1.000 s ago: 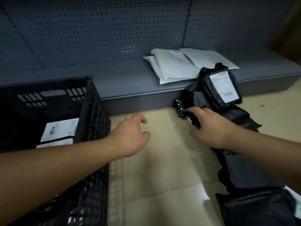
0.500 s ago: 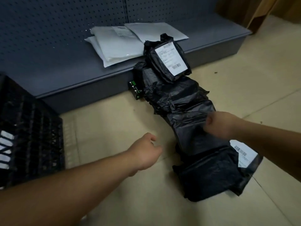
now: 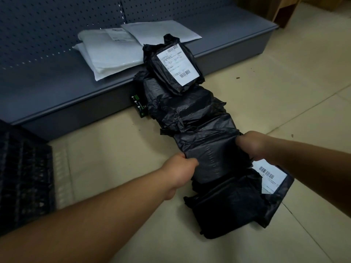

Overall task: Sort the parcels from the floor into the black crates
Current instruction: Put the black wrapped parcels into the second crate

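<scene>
Though gripped both sides, parcel (image 3: 210,158) lengthwise away

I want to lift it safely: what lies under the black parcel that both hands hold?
Under the held black parcel, a labelled parcel shows at the right and another black parcel in front. What lies beneath its middle is covered.

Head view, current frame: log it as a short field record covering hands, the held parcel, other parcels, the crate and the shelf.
left hand: grips the left edge of the held parcel
right hand: grips its right edge
held parcel: black bag in the row of parcels on the floor, no label showing
labelled parcel: black, label up, far end of the row, leaning on the shelf edge
black crate: at left, contents not visible
shelf: holds white mailers
</scene>
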The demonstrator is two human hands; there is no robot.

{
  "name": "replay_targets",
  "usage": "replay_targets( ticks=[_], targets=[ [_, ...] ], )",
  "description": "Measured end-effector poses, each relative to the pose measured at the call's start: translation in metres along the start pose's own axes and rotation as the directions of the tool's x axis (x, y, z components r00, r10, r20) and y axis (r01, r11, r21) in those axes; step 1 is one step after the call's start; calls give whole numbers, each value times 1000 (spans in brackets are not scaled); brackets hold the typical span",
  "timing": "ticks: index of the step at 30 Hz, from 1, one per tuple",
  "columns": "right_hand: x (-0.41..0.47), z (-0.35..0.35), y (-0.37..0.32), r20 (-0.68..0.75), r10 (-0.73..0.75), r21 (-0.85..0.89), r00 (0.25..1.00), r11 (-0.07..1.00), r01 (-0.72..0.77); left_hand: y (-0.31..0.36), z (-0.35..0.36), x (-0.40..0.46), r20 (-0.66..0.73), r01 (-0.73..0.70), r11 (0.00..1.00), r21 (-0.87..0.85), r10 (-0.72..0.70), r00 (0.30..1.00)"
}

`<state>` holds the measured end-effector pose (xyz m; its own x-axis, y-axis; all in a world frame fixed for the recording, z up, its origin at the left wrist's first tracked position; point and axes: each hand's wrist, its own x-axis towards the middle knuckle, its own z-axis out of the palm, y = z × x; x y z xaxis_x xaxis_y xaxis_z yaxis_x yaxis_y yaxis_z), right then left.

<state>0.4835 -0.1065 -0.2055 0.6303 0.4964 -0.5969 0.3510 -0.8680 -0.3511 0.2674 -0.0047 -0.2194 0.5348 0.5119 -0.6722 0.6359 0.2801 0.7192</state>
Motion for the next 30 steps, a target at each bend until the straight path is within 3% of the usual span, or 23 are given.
replay_targets(
  ticks=[7,11,15,20,25,30],
  targets=[
    [1,3,-3,-2,-3,230,1000,973,4,14,2,-6,-61,-3,997,-71,-1,998],
    [-1,-3,-16,-81,104,406,991,912,-62,27,-12,-12,-100,-60,994,-92,50,994],
    [-9,-8,-38,-73,96,621,993,783,-30,42,-33,-21,-175,-134,987,-89,117,977],
    [-24,-10,-78,-6,-38,780,999,625,29,65,-73,-42,-316,-231,952,-200,161,935],
    [-36,-1,-123,31,-215,826,976,555,96,76,-129,-69,-399,-348,837,-423,173,901],
    [-60,13,-174,75,-317,900,946,430,73,70,-189,-97,-529,-391,847,-360,160,833]
  ],
)
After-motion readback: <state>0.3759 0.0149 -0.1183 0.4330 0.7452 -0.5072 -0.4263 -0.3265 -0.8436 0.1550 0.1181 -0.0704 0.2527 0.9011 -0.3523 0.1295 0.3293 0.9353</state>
